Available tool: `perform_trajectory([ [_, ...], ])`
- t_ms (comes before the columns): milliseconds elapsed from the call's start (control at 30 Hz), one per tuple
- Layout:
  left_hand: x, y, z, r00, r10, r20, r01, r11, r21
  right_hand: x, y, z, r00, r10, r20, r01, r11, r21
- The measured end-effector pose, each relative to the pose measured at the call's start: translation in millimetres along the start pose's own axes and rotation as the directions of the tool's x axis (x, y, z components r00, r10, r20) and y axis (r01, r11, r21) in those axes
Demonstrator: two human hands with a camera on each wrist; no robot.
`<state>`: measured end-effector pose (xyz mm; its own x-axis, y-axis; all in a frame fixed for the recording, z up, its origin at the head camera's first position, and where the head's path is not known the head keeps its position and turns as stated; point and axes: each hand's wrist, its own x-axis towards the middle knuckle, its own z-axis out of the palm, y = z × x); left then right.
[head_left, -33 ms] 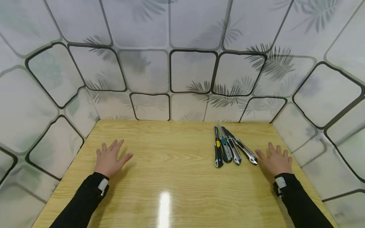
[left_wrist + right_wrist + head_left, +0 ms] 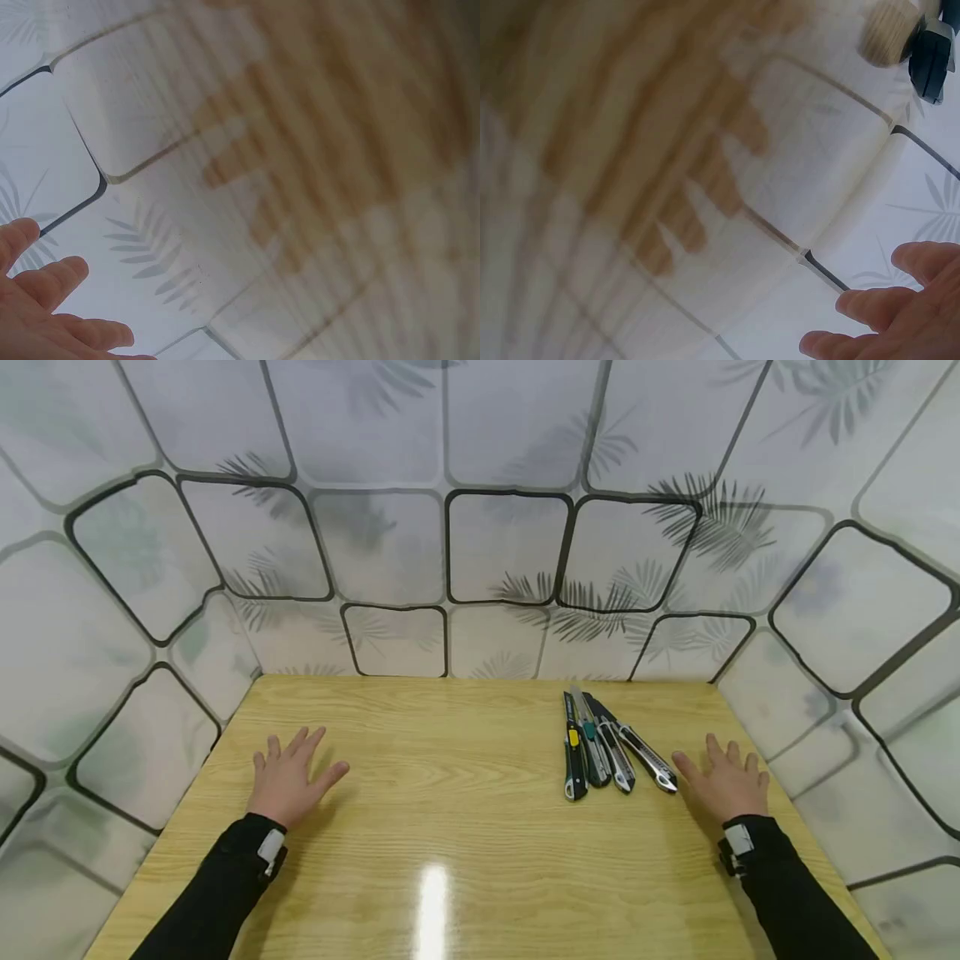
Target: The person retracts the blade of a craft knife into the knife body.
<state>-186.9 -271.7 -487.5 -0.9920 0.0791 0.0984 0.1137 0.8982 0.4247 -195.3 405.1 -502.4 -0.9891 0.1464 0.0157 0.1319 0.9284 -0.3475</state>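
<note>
Several utility knives lie fanned out on the right half of the table. The leftmost knife (image 2: pixel 574 752) is black with a yellow slider. Beside it lies a silver one with a teal slider (image 2: pixel 589 732), then a black-and-silver knife (image 2: pixel 618 760). The rightmost knife (image 2: pixel 652 762) slants toward my right hand (image 2: pixel 729 787), whose thumb tip is close to its end. That hand holds nothing, its fingers spread. Far to the left, my left hand (image 2: pixel 288 785) is also spread and holds nothing. In the right wrist view, a dark knife end (image 2: pixel 931 64) shows at the upper right.
The wooden table (image 2: pixel 450 760) has a glossy surface with a bright light reflection (image 2: pixel 431 910) near the front. A pale wall covering (image 2: pixel 390 552) with dark outlines and leaf prints encloses the back and both sides. Black sleeves (image 2: pixel 213 893) with wrist straps cover both forearms.
</note>
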Motion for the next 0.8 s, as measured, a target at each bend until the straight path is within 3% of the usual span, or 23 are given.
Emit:
perform_trajectory([
  [533,0.9,-2.4,-0.6,1.000,0.003,-0.003,-0.003,1.000,-0.026,-4,2,-2.9,0.999,0.024,0.043,-0.024,1.000,0.013],
  [800,-0.9,-3.6,6.6,0.999,0.027,-0.039,-0.029,0.998,-0.063,12,-13,4.0,0.992,-0.051,0.113,0.050,0.999,0.014],
])
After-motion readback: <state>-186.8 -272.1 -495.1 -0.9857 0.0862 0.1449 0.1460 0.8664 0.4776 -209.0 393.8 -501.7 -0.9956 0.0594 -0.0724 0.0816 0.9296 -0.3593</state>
